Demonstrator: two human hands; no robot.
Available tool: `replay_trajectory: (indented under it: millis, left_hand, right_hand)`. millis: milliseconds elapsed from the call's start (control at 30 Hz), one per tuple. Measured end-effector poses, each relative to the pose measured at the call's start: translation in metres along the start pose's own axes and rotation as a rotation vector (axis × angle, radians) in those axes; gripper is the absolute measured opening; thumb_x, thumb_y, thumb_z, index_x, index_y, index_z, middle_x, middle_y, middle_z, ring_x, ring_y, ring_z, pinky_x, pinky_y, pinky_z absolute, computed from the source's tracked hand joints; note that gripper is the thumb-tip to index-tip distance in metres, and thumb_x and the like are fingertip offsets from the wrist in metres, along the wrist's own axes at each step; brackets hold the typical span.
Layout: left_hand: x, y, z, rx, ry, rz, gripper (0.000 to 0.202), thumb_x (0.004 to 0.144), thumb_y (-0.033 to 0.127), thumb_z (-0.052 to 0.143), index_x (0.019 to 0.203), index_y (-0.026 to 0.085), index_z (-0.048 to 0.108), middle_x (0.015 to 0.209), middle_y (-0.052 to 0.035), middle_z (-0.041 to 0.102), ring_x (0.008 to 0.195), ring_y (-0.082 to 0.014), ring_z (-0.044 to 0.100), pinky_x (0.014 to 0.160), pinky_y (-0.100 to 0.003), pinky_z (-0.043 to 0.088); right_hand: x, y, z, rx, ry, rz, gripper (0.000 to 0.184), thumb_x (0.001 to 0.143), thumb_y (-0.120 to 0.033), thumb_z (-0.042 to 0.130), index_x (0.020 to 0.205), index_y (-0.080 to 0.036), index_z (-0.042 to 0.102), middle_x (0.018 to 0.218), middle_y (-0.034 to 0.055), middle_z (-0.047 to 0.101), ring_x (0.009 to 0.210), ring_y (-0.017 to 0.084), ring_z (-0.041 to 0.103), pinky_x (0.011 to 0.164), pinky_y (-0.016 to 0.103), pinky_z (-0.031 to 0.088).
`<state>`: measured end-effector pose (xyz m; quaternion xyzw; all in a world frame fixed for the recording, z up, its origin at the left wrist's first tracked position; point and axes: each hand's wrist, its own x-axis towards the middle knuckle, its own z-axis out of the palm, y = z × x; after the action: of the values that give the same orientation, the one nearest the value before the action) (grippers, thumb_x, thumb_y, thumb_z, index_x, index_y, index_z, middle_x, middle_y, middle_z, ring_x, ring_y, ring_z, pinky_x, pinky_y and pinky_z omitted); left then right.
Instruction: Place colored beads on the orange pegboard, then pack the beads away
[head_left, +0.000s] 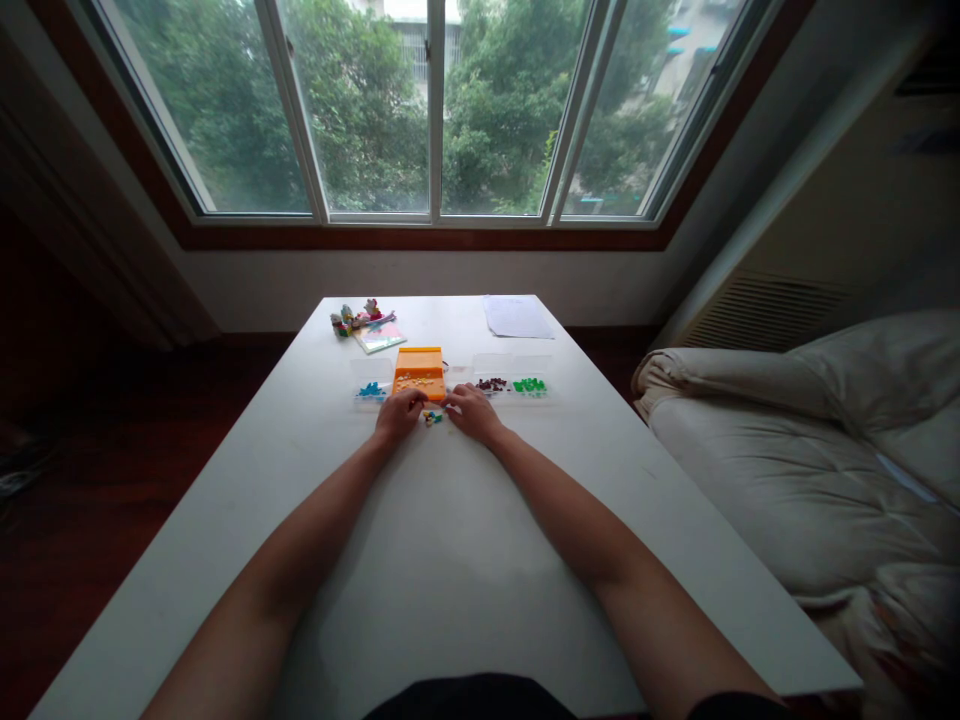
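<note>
My left hand (401, 411) is at the front left corner of an orange box (420, 357), its fingers curled in a pinch. My right hand (471, 405) is at the box's front right corner, fingers bent inward and drawn together. Whatever the fingertips hold is too small to make out. Small pale pieces (420, 382) lie in the orange box. Between my hands, a little nearer to me, sits a small cluster of multicoloured toy bricks (433, 418) on the white table (457, 560).
Blue bricks (370, 390) lie in a clear tray on the left. Dark brown bricks (492, 384) and green bricks (530, 386) fill clear compartments on the right. Small figures (349, 320), a colourful card (381, 337) and paper sheets (517, 317) lie farther back. A sofa (750, 450) stands right.
</note>
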<state>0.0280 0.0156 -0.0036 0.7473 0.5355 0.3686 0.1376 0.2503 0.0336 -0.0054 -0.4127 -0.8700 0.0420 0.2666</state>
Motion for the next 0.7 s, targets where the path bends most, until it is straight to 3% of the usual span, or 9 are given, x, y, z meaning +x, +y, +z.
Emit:
replay_trajectory:
  millis: [300, 700]
  left_hand:
    - [-0.0005, 0.0042, -0.0007, 0.040, -0.018, 0.014, 0.023, 0.085, 0.017, 0.054, 0.096, 0.023, 0.074, 0.099, -0.0048, 0.074, 0.090, -0.0199, 0.067, 0.084, -0.031, 0.052]
    - [-0.0009, 0.0045, -0.0009, 0.032, -0.024, 0.014, 0.022, 0.085, 0.018, 0.056, 0.096, 0.024, 0.074, 0.099, -0.0046, 0.075, 0.090, -0.0198, 0.067, 0.083, -0.031, 0.051]
  right_hand:
    - [-0.0008, -0.0008, 0.0002, 0.018, -0.028, -0.035, 0.011, 0.088, -0.027, 0.068, 0.095, -0.027, 0.076, 0.099, 0.0056, 0.062, 0.100, 0.021, 0.050, 0.093, 0.032, 0.038]
    - [0.0005, -0.0037, -0.0004, 0.062, -0.033, -0.023, 0.006, 0.084, -0.022, 0.069, 0.089, -0.022, 0.071, 0.090, 0.0035, 0.066, 0.090, 0.018, 0.054, 0.088, 0.030, 0.038]
